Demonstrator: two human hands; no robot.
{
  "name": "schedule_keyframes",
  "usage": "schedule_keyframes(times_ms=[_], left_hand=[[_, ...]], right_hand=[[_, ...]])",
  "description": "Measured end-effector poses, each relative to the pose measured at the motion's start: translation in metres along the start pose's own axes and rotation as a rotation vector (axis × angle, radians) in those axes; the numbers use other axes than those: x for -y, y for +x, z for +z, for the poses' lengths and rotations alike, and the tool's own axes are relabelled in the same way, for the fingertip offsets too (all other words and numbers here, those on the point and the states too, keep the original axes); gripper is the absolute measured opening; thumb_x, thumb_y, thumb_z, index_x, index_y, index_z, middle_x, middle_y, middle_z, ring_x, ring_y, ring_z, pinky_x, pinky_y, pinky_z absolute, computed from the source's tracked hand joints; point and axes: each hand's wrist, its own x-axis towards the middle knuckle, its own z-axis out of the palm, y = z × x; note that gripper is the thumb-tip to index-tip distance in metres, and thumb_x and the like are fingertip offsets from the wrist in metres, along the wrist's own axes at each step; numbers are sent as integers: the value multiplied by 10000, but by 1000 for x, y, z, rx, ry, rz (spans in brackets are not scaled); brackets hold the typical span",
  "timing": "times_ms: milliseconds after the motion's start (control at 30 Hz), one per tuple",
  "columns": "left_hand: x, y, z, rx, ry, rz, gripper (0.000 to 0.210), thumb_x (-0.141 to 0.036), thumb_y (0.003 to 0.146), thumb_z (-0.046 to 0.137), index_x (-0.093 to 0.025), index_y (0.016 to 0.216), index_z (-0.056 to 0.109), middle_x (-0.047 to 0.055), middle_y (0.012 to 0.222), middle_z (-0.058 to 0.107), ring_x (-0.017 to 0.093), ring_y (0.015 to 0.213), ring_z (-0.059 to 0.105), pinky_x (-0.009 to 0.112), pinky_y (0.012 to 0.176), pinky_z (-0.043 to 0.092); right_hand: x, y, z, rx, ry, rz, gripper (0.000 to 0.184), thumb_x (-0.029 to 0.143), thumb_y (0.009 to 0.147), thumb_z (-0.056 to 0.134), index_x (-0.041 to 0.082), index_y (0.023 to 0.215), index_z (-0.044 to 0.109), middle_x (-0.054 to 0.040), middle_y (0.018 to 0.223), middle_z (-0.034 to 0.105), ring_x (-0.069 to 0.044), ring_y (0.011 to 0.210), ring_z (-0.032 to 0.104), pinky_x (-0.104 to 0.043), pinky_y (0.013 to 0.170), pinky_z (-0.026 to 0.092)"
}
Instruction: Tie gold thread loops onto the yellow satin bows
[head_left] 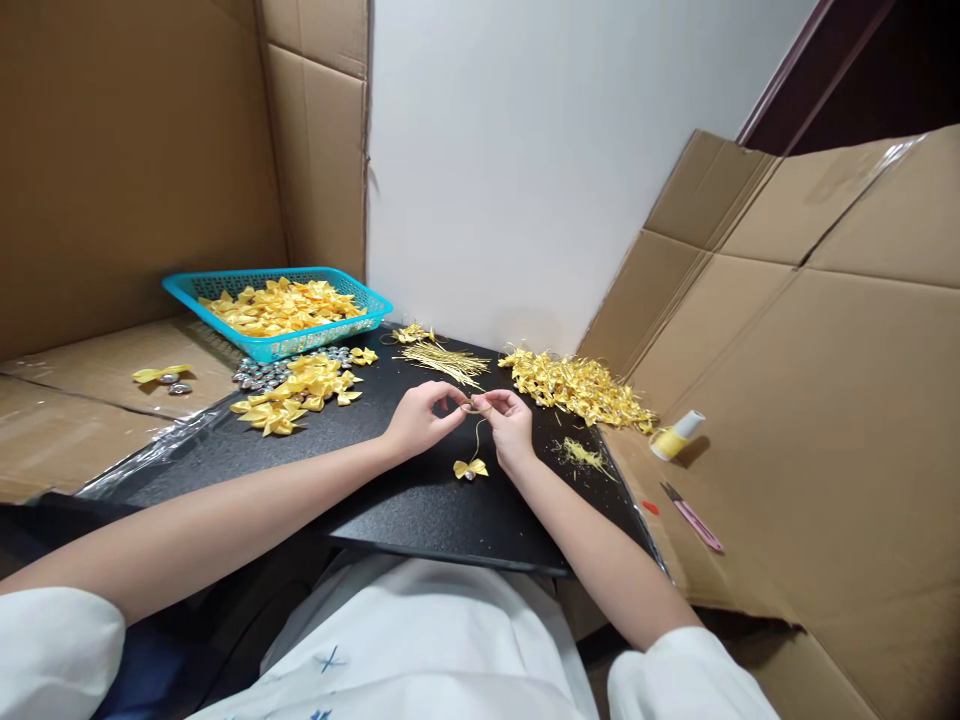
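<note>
Right now both hands meet above the middle of the black board (420, 500), and everything else is best placed from that board. The left hand (417, 422) and the right hand (510, 425) each pinch an end of a thin gold cord (475, 432) between thumb and fingertips; the cord hangs down from the pinch to a small yellow ribbon bow (470, 468) that lies on the board just below the right hand. To do the tying well, I judge the cord should stay short and taut between the two pinches, with the bow left resting on the board so its weight does not twist the loop. A knot drawn unevenly would likely slip on so slick a cord. On the board's far left corner lies a heap of loose yellow bows (300, 390) beside some small silvery pieces (255, 374), and just beyond that corner stands a teal basket (277, 310) full of more bows. Along the far edge lies a bundle of cut gold cords (446, 360), and at the far right corner a pile of corded bows (577, 385). Off the right edge, on flattened cardboard (825, 420), lie a spool of yellow thread (675, 436) and pink snips (694, 518). Cardboard walls and a white wall (525, 150) close in behind the board.
</note>
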Motion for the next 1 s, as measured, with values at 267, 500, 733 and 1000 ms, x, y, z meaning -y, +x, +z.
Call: schedule_keyframes(times_ms=[267, 500, 733, 1000], left_hand=[[1, 1, 0, 19, 15, 13, 175, -280, 843, 542, -183, 766, 665, 18, 688, 667, 147, 639, 554, 251, 587, 400], [2, 0, 0, 17, -10, -14, 209, -308, 852, 539, -181, 789, 692, 28, 691, 674, 148, 637, 563, 252, 591, 408], [2, 0, 0, 5, 4, -23, 211, -296, 850, 542, -171, 782, 698, 31, 681, 670, 148, 625, 560, 255, 589, 405], [3, 0, 0, 10, -4, -26, 197, -289, 841, 549, -171, 776, 694, 31, 687, 675, 151, 633, 573, 257, 590, 413]], right_hand=[[-2, -3, 2, 9, -53, -30, 325, 370, 532, 827, 185, 690, 612, -34, 725, 728, -194, 754, 697, -347, 781, 556], [-1, -2, 2, -35, -29, -4, 327, 351, 513, 836, 178, 678, 613, -43, 730, 730, -197, 747, 696, -352, 782, 553], [-2, -3, 2, -28, 15, 7, 304, 313, 516, 835, 172, 680, 621, -39, 727, 731, -186, 730, 695, -346, 784, 552], [-3, -3, 2, -10, 4, -7, 322, 351, 532, 829, 181, 681, 600, -45, 750, 735, -192, 743, 699, -363, 803, 555]])
